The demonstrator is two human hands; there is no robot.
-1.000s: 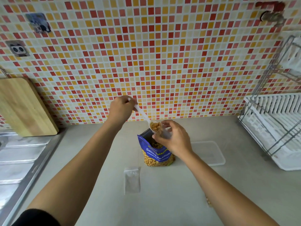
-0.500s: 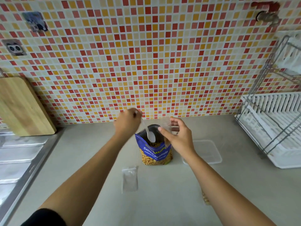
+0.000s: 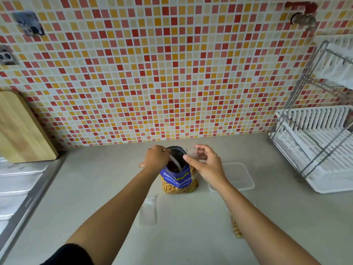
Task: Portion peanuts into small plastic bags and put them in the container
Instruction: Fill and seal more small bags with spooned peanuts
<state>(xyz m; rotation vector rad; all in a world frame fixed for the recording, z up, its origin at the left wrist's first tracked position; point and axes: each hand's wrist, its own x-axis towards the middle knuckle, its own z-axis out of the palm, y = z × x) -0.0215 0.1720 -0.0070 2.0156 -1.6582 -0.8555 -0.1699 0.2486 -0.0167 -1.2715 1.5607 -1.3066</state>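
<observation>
A blue bag of salted peanuts (image 3: 177, 180) stands open in the middle of the counter. My left hand (image 3: 155, 156) grips a white plastic spoon (image 3: 175, 163) whose bowl dips down inside the bag's mouth. My right hand (image 3: 205, 165) pinches a small clear plastic bag (image 3: 192, 153) just to the right of the peanut bag's opening. A clear plastic container (image 3: 236, 175) lies on the counter to the right. An empty small bag (image 3: 148, 210) lies flat in front. A filled small bag of peanuts (image 3: 236, 228) shows partly behind my right forearm.
A white dish rack (image 3: 315, 150) with a metal frame stands at the right. A wooden cutting board (image 3: 21, 129) leans on the tiled wall at the left, above a steel sink drainboard (image 3: 17, 186). A tap (image 3: 302, 18) sticks out at the upper right.
The spoon has gone from above the small bag, loaded with peanuts, down into the peanut bag. My right hand with the small bag has shifted slightly right.
</observation>
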